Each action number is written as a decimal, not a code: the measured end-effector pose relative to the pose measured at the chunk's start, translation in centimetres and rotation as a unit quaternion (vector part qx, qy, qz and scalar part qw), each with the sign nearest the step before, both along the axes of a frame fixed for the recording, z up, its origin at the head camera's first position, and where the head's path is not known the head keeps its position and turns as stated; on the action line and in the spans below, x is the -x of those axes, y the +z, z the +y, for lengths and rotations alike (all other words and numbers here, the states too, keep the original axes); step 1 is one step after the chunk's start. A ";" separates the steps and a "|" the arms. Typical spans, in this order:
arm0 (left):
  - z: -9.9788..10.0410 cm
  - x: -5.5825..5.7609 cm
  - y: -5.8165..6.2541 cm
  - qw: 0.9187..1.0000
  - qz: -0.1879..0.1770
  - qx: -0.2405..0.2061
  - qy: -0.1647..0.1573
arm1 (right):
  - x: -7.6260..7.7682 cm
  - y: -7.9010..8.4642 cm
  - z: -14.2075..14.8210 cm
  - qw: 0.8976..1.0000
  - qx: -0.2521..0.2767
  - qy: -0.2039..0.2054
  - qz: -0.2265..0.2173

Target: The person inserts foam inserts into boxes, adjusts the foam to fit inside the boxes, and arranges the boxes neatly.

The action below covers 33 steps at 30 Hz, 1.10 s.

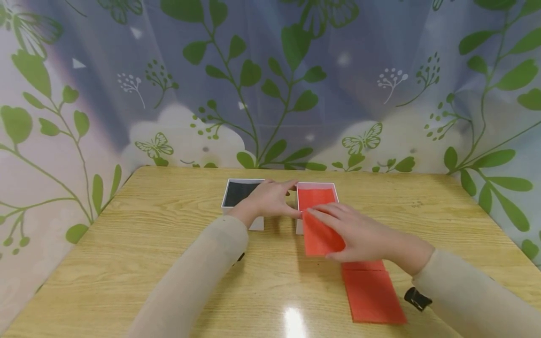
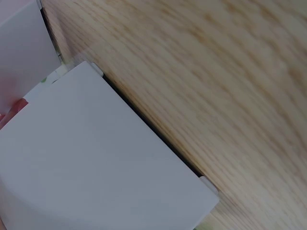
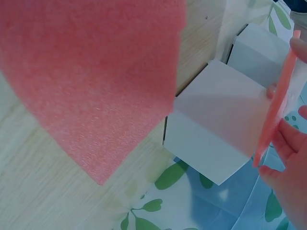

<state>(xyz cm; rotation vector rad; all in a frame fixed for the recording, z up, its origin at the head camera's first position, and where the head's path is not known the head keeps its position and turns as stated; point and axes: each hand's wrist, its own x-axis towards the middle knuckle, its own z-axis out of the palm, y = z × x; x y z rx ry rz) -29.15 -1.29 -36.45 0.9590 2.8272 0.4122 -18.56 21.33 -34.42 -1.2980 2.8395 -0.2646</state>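
Two open white boxes stand side by side: the left box point(image 1: 256, 223) holds black sheets point(image 1: 239, 193), and the right box point(image 1: 299, 227) holds red sheets point(image 1: 316, 198). My left hand point(image 1: 270, 198) lies between them, its thumb and forefinger stretched along the right box's left side and touching it. At that box's near side, my right hand point(image 1: 361, 230) pinches a red felt-like square point(image 1: 320, 237) between thumb and fingers, tilted against the rim. The right wrist view shows this held square point(image 3: 277, 108) nearly edge-on.
More red squares point(image 1: 374, 295) lie overlapping on the wooden table point(image 1: 169, 239) below my right hand. A leaf-patterned curtain point(image 1: 270, 94) hangs behind the table's far edge. A small black device point(image 1: 417, 299) sits by my right sleeve.
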 end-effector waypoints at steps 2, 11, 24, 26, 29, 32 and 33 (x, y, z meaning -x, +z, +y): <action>0.0 0.0 0.1 1.000 0.000 0.001 0.000 | 0.3 0.1 0.0 1.000 0.003 0.001 0.005; 0.1 0.0 -0.2 1.000 0.001 0.001 0.001 | 1.0 0.5 -0.3 1.000 -0.010 -0.006 -0.002; 0.2 0.1 0.0 1.000 0.004 0.000 -0.002 | 1.1 0.6 0.0 1.000 -0.023 -0.007 -0.020; 0.2 0.1 0.0 1.000 0.003 -0.001 0.000 | 1.2 0.6 0.0 1.000 -0.025 -0.004 -0.018; 0.1 0.1 -0.1 1.000 0.001 -0.002 0.002 | 1.2 0.6 0.0 0.999 -0.027 0.000 -0.019; 0.1 0.1 -0.1 1.000 0.000 -0.002 0.003 | 1.2 0.8 -0.1 0.999 -0.028 0.000 -0.020; 0.0 0.1 -0.2 1.000 0.000 -0.002 0.003 | 1.2 0.8 -0.1 0.999 -0.027 -0.001 -0.021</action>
